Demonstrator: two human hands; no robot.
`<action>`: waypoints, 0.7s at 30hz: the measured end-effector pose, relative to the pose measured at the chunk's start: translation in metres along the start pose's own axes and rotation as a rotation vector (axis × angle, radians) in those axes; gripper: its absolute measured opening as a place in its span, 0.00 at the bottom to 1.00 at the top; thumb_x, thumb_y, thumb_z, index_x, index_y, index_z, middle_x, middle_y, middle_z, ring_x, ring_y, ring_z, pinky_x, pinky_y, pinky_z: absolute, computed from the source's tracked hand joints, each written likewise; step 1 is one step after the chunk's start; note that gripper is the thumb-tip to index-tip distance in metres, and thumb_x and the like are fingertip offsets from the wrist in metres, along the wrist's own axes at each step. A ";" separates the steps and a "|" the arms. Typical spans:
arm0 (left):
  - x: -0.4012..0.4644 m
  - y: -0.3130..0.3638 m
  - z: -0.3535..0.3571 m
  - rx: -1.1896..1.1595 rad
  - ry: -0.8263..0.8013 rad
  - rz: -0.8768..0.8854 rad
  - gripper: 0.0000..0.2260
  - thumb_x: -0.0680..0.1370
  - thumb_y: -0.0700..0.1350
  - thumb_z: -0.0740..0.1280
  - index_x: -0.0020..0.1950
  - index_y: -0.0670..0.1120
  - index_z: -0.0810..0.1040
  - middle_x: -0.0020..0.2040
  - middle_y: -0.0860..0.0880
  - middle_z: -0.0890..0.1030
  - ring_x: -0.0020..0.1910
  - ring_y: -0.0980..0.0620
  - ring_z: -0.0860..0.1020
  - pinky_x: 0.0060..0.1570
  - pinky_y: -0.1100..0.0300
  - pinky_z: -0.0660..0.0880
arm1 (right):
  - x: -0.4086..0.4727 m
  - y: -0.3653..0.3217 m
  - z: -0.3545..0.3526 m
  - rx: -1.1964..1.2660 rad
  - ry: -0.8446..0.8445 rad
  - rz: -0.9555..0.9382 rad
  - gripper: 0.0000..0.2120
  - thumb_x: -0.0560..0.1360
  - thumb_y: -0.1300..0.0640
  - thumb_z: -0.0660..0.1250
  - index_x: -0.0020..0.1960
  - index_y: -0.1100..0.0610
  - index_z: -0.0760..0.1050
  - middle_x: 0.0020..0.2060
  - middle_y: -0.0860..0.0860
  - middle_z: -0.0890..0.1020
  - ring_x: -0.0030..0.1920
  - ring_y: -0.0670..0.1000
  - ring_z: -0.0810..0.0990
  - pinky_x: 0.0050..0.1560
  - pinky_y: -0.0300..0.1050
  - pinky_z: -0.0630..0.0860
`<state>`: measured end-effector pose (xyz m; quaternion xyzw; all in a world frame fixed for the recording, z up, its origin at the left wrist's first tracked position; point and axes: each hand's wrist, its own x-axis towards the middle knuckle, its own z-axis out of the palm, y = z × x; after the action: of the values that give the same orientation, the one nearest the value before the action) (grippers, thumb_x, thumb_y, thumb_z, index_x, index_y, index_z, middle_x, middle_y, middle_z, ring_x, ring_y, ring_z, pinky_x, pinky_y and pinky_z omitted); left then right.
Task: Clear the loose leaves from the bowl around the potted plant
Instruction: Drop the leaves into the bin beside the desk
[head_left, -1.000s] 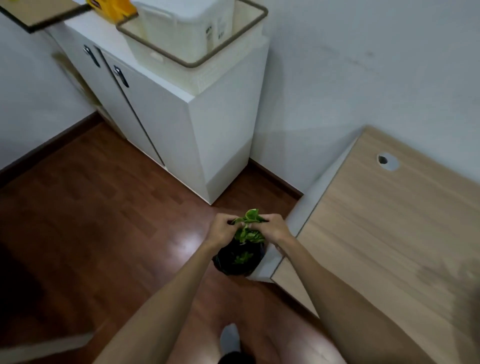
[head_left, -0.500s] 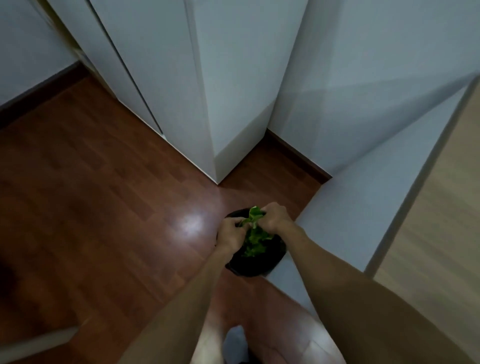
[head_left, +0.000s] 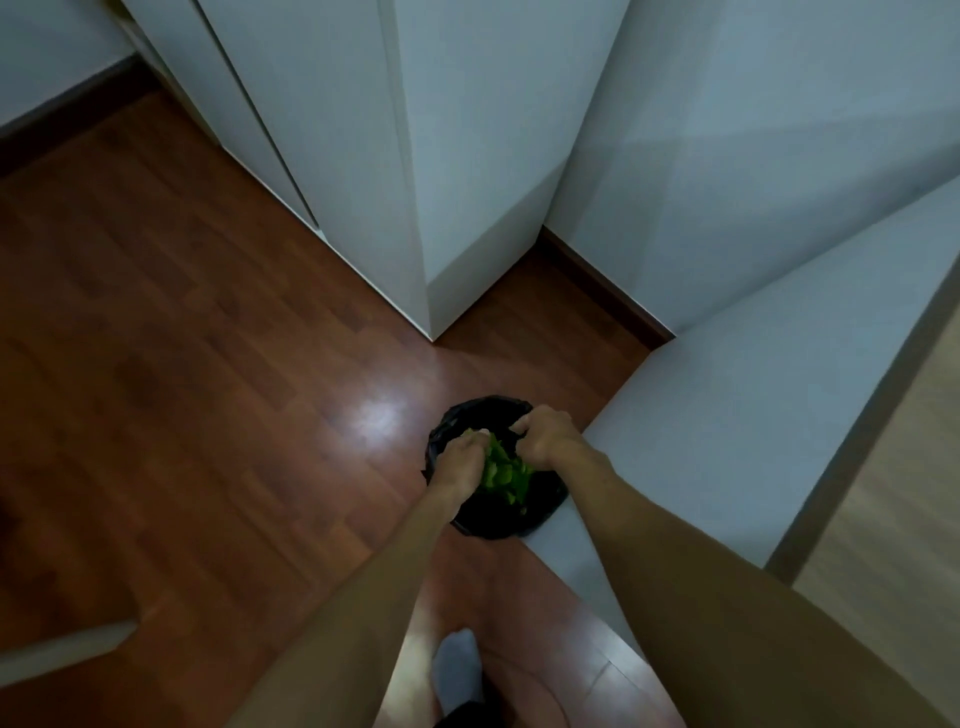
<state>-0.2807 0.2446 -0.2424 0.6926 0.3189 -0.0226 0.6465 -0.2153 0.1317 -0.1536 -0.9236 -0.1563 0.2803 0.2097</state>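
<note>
A small bin lined with a black bag (head_left: 480, 415) stands on the wooden floor by the desk's white side panel. Green leaves (head_left: 503, 475) lie bunched in its mouth between my hands. My left hand (head_left: 460, 462) is low over the bin's left side, fingers curled onto the leaves. My right hand (head_left: 545, 436) is a closed fist at the bin's far right rim, touching the leaves and the bag; what it grips is hidden. No bowl or potted plant is in view.
A white cabinet (head_left: 415, 182) rises just behind the bin, with a wall (head_left: 753, 130) to its right. The white desk panel (head_left: 727, 415) and wooden desk top (head_left: 893, 519) fill the right side. My grey-socked foot (head_left: 457, 665) stands on the brown floor (head_left: 182, 364).
My hands have dropped from above the bin into its mouth, carrying the leaves down. The camera has tilted lower and closer, so the cabinet top has left the view.
</note>
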 end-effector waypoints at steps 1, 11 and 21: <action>0.004 -0.004 -0.022 -0.022 0.023 -0.026 0.21 0.77 0.60 0.57 0.55 0.49 0.82 0.55 0.46 0.83 0.53 0.47 0.81 0.62 0.48 0.75 | 0.005 -0.021 0.009 -0.020 -0.009 -0.022 0.19 0.79 0.61 0.62 0.69 0.59 0.73 0.69 0.59 0.72 0.65 0.57 0.75 0.67 0.47 0.74; 0.040 -0.062 -0.195 -0.146 0.077 -0.196 0.26 0.79 0.58 0.59 0.75 0.49 0.66 0.72 0.48 0.71 0.69 0.45 0.70 0.63 0.59 0.66 | 0.060 -0.173 0.099 -0.203 -0.262 -0.205 0.19 0.82 0.57 0.57 0.72 0.58 0.70 0.72 0.56 0.71 0.68 0.56 0.72 0.69 0.46 0.70; 0.104 -0.175 -0.254 -0.233 0.046 -0.399 0.21 0.82 0.51 0.59 0.71 0.42 0.70 0.70 0.45 0.72 0.62 0.49 0.71 0.58 0.60 0.63 | 0.147 -0.176 0.235 0.197 -0.350 -0.149 0.21 0.78 0.40 0.59 0.67 0.47 0.75 0.69 0.50 0.75 0.69 0.53 0.72 0.67 0.46 0.69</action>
<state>-0.3767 0.5117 -0.4012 0.5369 0.4648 -0.0971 0.6973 -0.2659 0.4132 -0.3137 -0.8217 -0.2301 0.4342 0.2886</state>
